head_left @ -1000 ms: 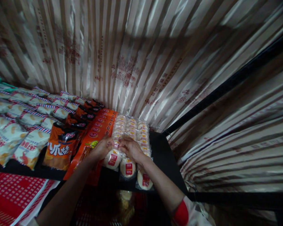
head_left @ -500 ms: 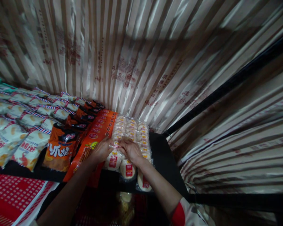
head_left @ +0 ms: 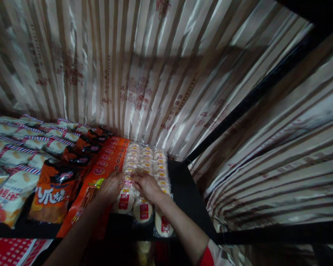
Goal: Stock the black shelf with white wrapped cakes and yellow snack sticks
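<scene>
White wrapped crackers (head_left: 146, 159) overlapped, presumably to show their labels (head_left: 124, 201), while left hand (head_left: 111, 187) and right hand (head_left: 148, 186) pinched one packet (head_left: 128, 181).

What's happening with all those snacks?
A person's left hand and right hand are close together, fingers at the left-hand row of wrapped white snacks. It's too dim to tell how firmly they grip. Three rows lie on a black shelf, beside orange packaging.
</scene>
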### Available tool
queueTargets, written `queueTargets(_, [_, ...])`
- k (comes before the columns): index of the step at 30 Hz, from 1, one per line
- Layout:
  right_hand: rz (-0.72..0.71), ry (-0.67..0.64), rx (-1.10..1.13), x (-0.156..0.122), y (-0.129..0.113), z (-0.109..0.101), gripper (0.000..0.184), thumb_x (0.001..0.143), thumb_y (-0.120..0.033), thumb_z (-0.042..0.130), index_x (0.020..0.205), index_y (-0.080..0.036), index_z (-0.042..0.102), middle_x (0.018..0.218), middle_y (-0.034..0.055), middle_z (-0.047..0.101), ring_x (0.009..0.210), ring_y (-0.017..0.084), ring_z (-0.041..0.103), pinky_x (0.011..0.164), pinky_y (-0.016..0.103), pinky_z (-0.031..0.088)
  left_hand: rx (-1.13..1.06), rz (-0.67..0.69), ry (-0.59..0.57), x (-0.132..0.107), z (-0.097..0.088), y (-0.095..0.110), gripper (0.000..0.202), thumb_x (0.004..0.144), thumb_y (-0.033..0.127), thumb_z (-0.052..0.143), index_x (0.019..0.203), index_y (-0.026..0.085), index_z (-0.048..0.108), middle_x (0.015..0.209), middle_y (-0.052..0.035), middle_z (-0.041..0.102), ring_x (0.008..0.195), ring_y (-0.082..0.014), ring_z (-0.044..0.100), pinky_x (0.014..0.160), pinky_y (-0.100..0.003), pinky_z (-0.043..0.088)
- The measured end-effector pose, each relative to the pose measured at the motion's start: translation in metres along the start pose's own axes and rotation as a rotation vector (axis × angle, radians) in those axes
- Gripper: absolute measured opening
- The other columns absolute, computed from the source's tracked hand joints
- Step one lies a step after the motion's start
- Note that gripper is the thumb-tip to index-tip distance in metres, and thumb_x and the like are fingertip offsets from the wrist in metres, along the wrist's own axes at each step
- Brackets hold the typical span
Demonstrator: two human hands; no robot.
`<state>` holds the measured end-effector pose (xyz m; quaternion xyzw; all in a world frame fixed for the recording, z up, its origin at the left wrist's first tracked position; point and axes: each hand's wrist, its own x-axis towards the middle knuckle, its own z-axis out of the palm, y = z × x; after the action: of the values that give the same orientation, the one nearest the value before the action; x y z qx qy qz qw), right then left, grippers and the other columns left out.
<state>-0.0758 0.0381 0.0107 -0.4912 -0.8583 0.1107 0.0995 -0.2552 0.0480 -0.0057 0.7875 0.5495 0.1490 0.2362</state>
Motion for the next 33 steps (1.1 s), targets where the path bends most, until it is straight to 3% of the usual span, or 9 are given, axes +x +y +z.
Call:
queueTargets(4, [-0.008,0.027,0.011,-0.001,0.000,0.001,0.009,0.085,-0.017,0.054,0.083,-0.019,0.062,0.090,0.0036,0.065,0.087,0.015,0.059,0.079,0.027,0.043,0.097,0.109,0.086,0.000,0.005,0.004,0.016,0.082,0.016,0.044,0.090,0.018,0.058,0.107,-0.0096,0.057,0.106,-0.0226,0.050,0.091,-0.032,0.040])
queueTargets(8, [-0.009,0.069,0.061,0.000,0.008,-0.001,0.008,0.085,-0.021,0.056,0.086,-0.021,0.063,0.093,0.0032,0.066,0.090,0.016,0.059,0.081,0.027,0.044,0.068,0.251,0.141,0.004,0.015,0.010,0.017,0.084,0.019,0.043,0.090,0.020,0.059,0.104,-0.0059,0.060,0.100,-0.0197,0.052,0.090,-0.031,0.040])
queueTargets(13, [0.094,0.243,0.156,0.006,0.044,-0.006,0.015,0.083,-0.014,0.052,0.088,-0.020,0.065,0.091,0.0036,0.066,0.089,0.015,0.060,0.078,0.026,0.047,-0.001,0.246,0.211,0.020,0.013,0.019,0.018,0.084,0.018,0.043,0.084,0.020,0.061,0.094,-0.0061,0.062,0.093,-0.0196,0.055,0.083,-0.031,0.043])
queueTargets(16, [0.133,0.347,0.149,0.014,0.077,-0.015,0.022,0.083,-0.013,0.050,0.093,-0.021,0.067,0.101,0.0046,0.066,0.095,0.016,0.060,0.084,0.028,0.046,-0.027,0.242,0.250,0.045,0.005,0.031,0.019,0.086,0.019,0.042,0.088,0.018,0.061,0.099,-0.0076,0.062,0.096,-0.0207,0.054,0.084,-0.032,0.043])
queueTargets(20, [0.275,0.393,0.029,0.029,0.117,-0.030,0.024,0.086,-0.018,0.048,0.095,-0.023,0.069,0.094,0.0045,0.068,0.090,0.017,0.058,0.085,0.030,0.046,0.073,0.263,0.208,0.095,-0.002,0.049,0.021,0.084,0.013,0.041,0.084,0.017,0.062,0.094,-0.0074,0.064,0.095,-0.0196,0.055,0.089,-0.032,0.040])
queueTargets(27, [0.313,0.357,-0.112,0.065,0.157,-0.039,0.024,0.087,-0.020,0.048,0.097,-0.021,0.069,0.099,0.0049,0.070,0.097,0.017,0.057,0.092,0.030,0.039,0.239,0.301,0.192,0.176,0.001,0.056,0.029,0.085,0.012,0.036,0.087,0.014,0.065,0.092,-0.0100,0.066,0.093,-0.0204,0.055,0.090,-0.033,0.037])
queueTargets(33, [0.328,0.211,-0.241,0.089,0.174,-0.037,0.028,0.090,-0.027,0.041,0.094,-0.022,0.068,0.095,0.0060,0.070,0.092,0.016,0.060,0.090,0.031,0.038,0.268,0.227,0.149,0.209,0.012,0.055,0.031,0.082,0.014,0.042,0.102,0.018,0.065,0.103,-0.0103,0.065,0.106,-0.0237,0.050,0.086,-0.034,0.038])
